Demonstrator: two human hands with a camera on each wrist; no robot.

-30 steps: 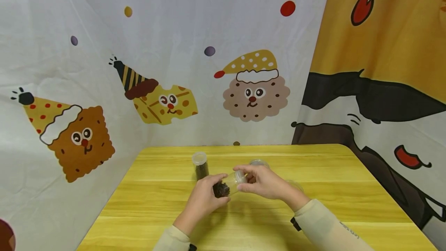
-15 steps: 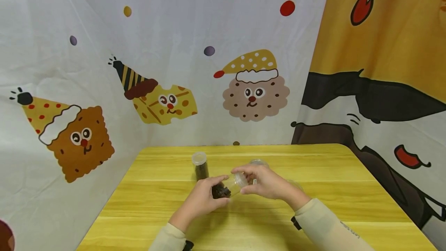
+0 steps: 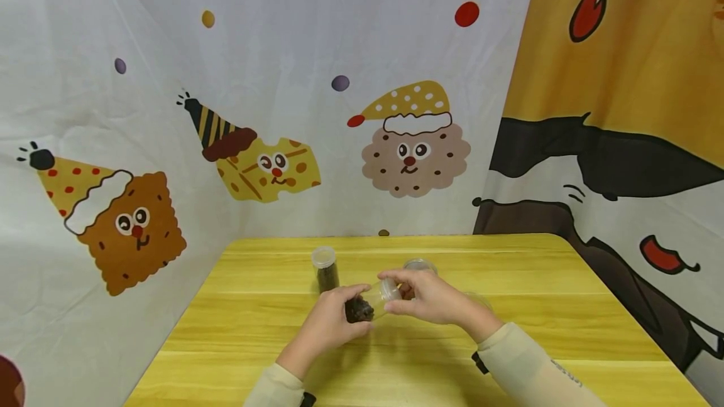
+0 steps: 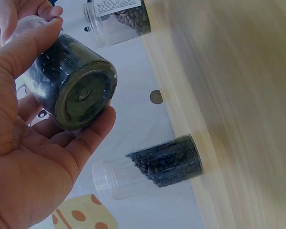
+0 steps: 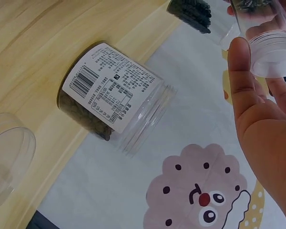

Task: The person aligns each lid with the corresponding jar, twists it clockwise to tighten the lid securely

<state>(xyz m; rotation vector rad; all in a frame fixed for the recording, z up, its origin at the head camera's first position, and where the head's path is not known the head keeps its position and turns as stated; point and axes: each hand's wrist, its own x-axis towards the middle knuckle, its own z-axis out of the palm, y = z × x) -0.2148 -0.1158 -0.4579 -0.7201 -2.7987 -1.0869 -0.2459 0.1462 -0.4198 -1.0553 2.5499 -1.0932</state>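
Left hand (image 3: 332,319) has fingers curled round a tilted clear jar (image 4: 70,74), right hand (image 3: 427,294) is pinching its lid (image 5: 275,59). Dark bits (image 3: 360,311) inside, coffee beans maybe, hard to tell.

Background Fixtures

A wood-grain table (image 3: 226,331) stands before a white fabric backdrop (image 3: 283,30). Backdrop prints, left to right: brown square biscuit (image 3: 138,253), yellow cheese wedge (image 3: 254,174), pink scalloped biscuit (image 3: 415,178), all hatted. At right: an orange-topped printed section (image 3: 633,80).
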